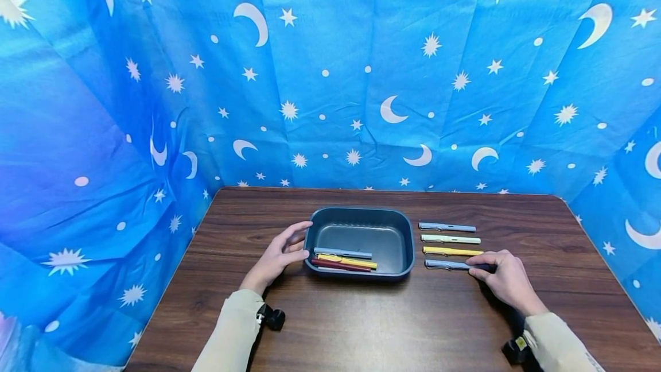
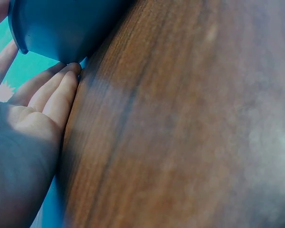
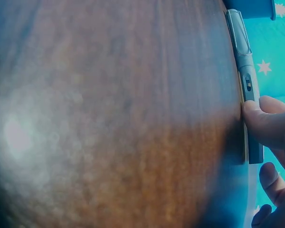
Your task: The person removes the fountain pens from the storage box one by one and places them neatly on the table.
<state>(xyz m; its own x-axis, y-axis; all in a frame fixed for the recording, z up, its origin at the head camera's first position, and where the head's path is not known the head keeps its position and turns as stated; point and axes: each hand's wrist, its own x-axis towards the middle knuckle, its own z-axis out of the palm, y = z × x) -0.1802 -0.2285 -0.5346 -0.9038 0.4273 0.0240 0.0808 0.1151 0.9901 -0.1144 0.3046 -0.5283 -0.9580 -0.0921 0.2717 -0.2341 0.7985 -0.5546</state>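
My right hand [image 1: 508, 280] pinches the rear end of a blue-grey capped pen [image 1: 446, 265], the nearest in a row on the table. Its wire clip and small barrel window show in the right wrist view, with the thumb [image 3: 266, 124] pressed on the barrel. My left hand [image 1: 279, 256] rests against the left side of a dark blue-grey tray [image 1: 411, 245], fingers fairly straight along its outer wall in the left wrist view. Inside the tray's front left lie a light blue pen [image 1: 343, 253], a yellow pen [image 1: 356, 261] and a dark red pen [image 1: 338, 266].
Behind the pinched pen lie a yellow pen [image 1: 449, 251], a pale green pen [image 1: 450, 239] and another blue-grey pen [image 1: 447, 227], roughly parallel. The wooden table [image 1: 361, 326] ends at a blue cloth [image 1: 330, 131] with moons and stars, hanging behind and beside it.
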